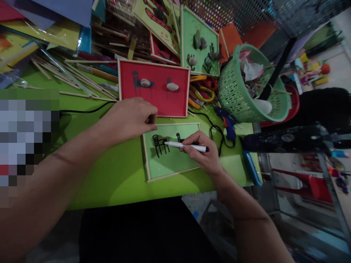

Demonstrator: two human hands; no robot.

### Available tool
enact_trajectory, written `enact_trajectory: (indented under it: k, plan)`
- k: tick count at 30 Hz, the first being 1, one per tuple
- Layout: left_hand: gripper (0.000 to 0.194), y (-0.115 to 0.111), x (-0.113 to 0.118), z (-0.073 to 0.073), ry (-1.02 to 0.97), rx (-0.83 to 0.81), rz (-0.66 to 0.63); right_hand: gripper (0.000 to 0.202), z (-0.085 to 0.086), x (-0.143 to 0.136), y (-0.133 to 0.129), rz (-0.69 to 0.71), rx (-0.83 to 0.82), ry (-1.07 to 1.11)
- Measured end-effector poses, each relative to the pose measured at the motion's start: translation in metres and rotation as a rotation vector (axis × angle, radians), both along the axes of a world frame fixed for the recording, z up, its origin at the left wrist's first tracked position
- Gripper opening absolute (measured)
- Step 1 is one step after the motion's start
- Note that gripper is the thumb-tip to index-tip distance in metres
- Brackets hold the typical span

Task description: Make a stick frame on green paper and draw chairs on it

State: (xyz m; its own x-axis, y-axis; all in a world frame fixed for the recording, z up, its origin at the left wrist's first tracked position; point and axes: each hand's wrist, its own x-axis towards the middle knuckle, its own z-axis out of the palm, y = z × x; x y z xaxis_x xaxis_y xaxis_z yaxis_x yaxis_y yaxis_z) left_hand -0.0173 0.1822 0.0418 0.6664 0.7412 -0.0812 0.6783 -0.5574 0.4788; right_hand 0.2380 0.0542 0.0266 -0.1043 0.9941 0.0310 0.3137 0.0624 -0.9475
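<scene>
My right hand (pixel 203 151) grips a white marker (pixel 188 147), its tip at a black chair drawing (pixel 161 143) on a light green board (pixel 170 164) edged with thin sticks. A second black drawing on this board is partly hidden by my right hand. Above it lies a red board (pixel 164 106) with two dark chair drawings and a pale stone on each. My left hand (pixel 137 115) rests with curled fingers at the red board's lower left part, near the green board's top edge; what its fingers hold, if anything, is hidden.
Behind are a green board with stones (pixel 201 25), a yellow board (pixel 164 27), wooden sticks (pixel 76 80) and scissors (pixel 207 94). At right stand a green basket (pixel 233 86) and a blue glue gun (pixel 229 126) with a black cable. A blue case (pixel 251 168) lies at the table's right edge.
</scene>
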Motion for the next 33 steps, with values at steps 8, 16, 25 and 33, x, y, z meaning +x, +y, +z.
enact_trajectory:
  k: [8,16,25,33]
  plan:
    - [0.018,-0.0001,0.0011,0.0025,0.038,0.003,0.003,0.019,-0.0013,0.0001,0.0008,-0.007,-0.002,0.015]
    - [0.017,0.0,0.0017,0.0027,0.022,-0.009,0.012,0.02,-0.0006,0.0,0.0011,0.008,-0.006,0.001]
    - [0.017,0.0,0.0017,0.0021,0.038,0.003,0.002,0.02,-0.0008,-0.0003,0.0011,0.013,-0.011,0.005]
    - [0.016,-0.0004,0.0026,0.0036,0.042,-0.01,0.01,0.02,0.0014,-0.0012,0.0012,0.017,-0.013,-0.003]
